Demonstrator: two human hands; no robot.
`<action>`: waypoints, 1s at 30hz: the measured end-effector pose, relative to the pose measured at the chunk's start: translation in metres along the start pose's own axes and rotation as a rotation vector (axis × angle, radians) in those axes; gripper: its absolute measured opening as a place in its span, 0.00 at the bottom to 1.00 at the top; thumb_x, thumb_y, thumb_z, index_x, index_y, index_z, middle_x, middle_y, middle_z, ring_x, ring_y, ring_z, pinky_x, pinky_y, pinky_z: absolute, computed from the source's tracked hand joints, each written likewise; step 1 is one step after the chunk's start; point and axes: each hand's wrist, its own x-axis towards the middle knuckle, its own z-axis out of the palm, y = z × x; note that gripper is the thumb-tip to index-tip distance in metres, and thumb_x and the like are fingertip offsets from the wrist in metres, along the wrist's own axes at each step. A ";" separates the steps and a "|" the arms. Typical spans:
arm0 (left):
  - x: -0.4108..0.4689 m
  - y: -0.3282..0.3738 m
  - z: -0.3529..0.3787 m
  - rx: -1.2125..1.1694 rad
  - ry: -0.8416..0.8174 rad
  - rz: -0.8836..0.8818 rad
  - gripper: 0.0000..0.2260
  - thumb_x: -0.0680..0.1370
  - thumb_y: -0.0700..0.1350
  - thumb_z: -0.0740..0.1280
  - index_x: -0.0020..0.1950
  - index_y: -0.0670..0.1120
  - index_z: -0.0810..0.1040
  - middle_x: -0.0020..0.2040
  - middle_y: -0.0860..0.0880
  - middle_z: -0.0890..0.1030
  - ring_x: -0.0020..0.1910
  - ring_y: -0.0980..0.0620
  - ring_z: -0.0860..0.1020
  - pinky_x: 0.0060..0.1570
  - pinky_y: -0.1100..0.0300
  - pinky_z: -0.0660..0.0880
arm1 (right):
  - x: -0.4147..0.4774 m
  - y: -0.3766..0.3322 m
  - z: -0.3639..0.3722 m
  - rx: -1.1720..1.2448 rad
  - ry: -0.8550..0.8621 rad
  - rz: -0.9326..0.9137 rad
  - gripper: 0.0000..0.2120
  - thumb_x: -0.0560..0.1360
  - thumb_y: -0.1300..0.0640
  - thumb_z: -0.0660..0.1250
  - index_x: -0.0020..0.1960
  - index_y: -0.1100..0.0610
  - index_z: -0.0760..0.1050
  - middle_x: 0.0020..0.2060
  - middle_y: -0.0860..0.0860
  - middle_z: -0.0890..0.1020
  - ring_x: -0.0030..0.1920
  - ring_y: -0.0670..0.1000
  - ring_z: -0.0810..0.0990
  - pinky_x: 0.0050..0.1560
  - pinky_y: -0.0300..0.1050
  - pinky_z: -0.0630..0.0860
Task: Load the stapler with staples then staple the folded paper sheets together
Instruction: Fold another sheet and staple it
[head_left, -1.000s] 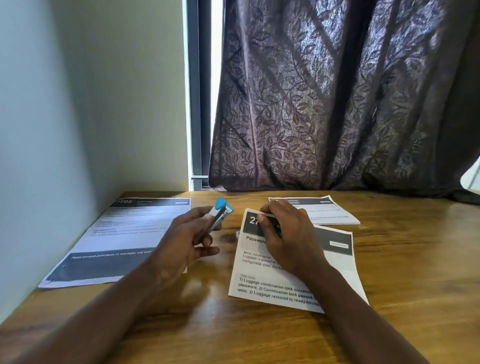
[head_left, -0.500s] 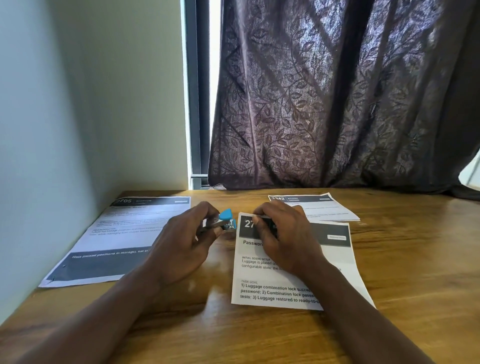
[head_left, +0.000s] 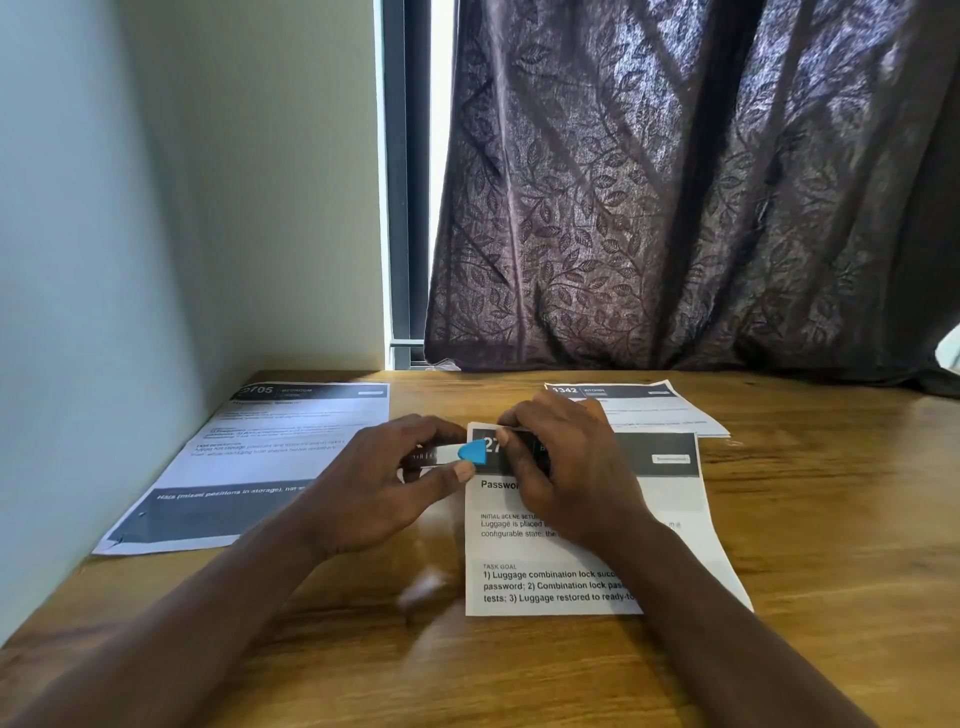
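Both hands are busy: my left hand grips the stapler, lying crosswise, blue nose at the paper's top-left corner; my right hand pins that corner on the surface.

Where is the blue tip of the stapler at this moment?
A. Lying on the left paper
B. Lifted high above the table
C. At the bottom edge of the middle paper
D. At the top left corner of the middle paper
D: the left hand holds the stapler with its blue tip at the top left corner of the middle paper, which the right hand presses down.
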 end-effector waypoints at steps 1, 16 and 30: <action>0.000 0.001 0.000 0.003 -0.010 -0.003 0.12 0.76 0.64 0.64 0.58 0.65 0.76 0.52 0.58 0.83 0.49 0.61 0.78 0.44 0.66 0.77 | 0.000 -0.002 -0.001 -0.026 0.017 -0.028 0.09 0.80 0.51 0.61 0.50 0.53 0.78 0.43 0.48 0.79 0.45 0.51 0.77 0.47 0.54 0.71; -0.002 0.005 -0.008 -0.342 -0.057 -0.111 0.07 0.74 0.45 0.77 0.51 0.48 0.87 0.49 0.52 0.88 0.49 0.55 0.85 0.45 0.63 0.79 | 0.000 -0.008 -0.009 -0.147 0.107 -0.227 0.07 0.79 0.53 0.65 0.52 0.54 0.80 0.41 0.50 0.77 0.43 0.51 0.74 0.51 0.50 0.69; -0.002 0.007 -0.015 -0.271 -0.112 -0.097 0.08 0.70 0.46 0.81 0.42 0.45 0.84 0.41 0.43 0.85 0.40 0.57 0.77 0.43 0.65 0.75 | 0.000 -0.010 -0.006 -0.077 0.062 -0.224 0.07 0.79 0.54 0.66 0.52 0.54 0.81 0.41 0.49 0.77 0.43 0.50 0.74 0.51 0.46 0.64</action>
